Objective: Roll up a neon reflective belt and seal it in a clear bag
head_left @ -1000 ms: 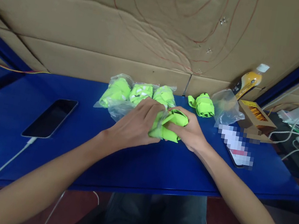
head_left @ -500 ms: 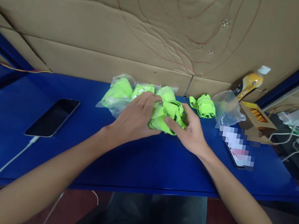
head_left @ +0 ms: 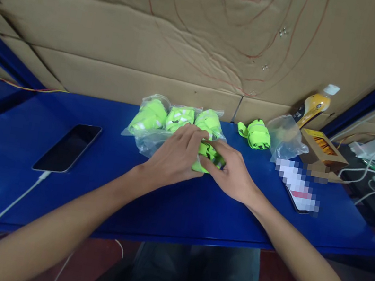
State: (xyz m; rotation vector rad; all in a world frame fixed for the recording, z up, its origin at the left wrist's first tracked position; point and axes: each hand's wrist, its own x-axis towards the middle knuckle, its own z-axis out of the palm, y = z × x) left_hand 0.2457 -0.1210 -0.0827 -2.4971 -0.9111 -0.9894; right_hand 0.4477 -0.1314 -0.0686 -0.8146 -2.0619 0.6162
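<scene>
Between my hands, over the middle of the blue table, is a neon green strap bundle (head_left: 209,156). My left hand (head_left: 180,151) wraps its left side, with the fingertips hidden. My right hand (head_left: 233,169) grips it from the right, thumb in front and fingers behind. Just behind them lie three green bundles in clear plastic bags: a left one (head_left: 150,116), a middle one (head_left: 180,117) and a right one (head_left: 209,122). Another rolled green bundle (head_left: 259,134), unbagged, rests to the right beside a clear plastic bag (head_left: 286,138).
A black phone (head_left: 67,148) with a white cable lies left on the blue table (head_left: 174,220). At the right are a blurred-screen phone (head_left: 297,185), an open cardboard box (head_left: 325,151) and a yellow bottle (head_left: 313,106). A cardboard panel (head_left: 120,28) stands behind.
Both hands have closed in around the green bundle, which looks more compact and more covered. They sit slightly lower, so the bagged bundles behind show more.
</scene>
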